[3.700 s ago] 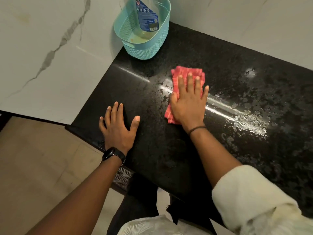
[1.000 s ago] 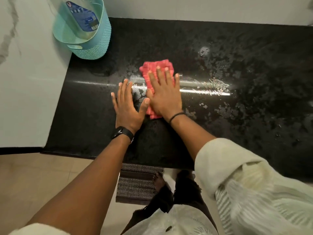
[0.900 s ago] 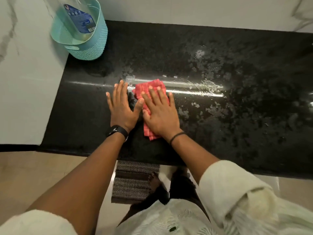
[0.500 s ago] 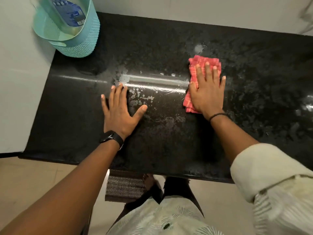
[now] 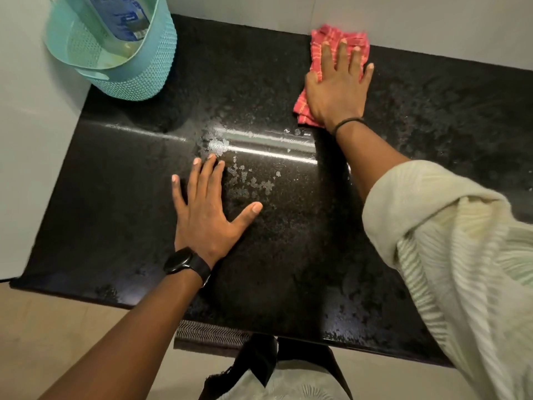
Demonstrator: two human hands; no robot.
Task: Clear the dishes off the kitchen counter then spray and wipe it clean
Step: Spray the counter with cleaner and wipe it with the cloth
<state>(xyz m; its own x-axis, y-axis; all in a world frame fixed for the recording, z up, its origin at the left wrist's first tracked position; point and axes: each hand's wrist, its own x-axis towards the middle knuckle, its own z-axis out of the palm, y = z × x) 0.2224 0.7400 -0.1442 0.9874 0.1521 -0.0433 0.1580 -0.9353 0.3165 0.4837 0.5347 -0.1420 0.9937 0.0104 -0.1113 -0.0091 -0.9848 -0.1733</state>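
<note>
**Cloth's parked at 1 o'clock, right against the back wall**

So your red checked cloth (image 5: 317, 39) is up at the far edge of the counter (image 5: 129, 197), about 1 o'clock, with its top edge touching the wall (image 5: 28, 140) behind. It's bunched and folded rather than spread out.

Your right hand (image 5: 336, 93) lies flat on top of it, fingers straight and a bit fanned, palm pressing down. Nothing's curled round the cloth, it's just pinned under the hand. The cloth sticks out past your fingertips and at the 7 o'clock side of your palm. There's a thin dark band (image 5: 347, 124) on that wrist and a pale ribbed sleeve (image 5: 447, 241) pushed up the forearm.

Your left hand (image 5: 207, 215) is well apart from the cloth, around the middle of the counter, palm down, fingers straight, thumb splayed toward 3 o'clock. It holds nothing and just rests on the stone. Black watch (image 5: 184, 262) on that wrist.

The counter is black speckled stone and it's wet: foamy blotches (image 5: 248, 183) sit just past your left fingertips, and a bright streak of light (image 5: 268, 142) runs across between the two hands. More damp mottling shows over at 3 o'clock.

At 11 o'clock, in the corner, there's a teal basket (image 5: 135, 79) with a clear bottle (image 5: 121, 15) with a blue label leaning inside it.

Down at 6 o'clock a patterned mat (image 5: 210, 333) peeks out from under the counter edge.
</note>
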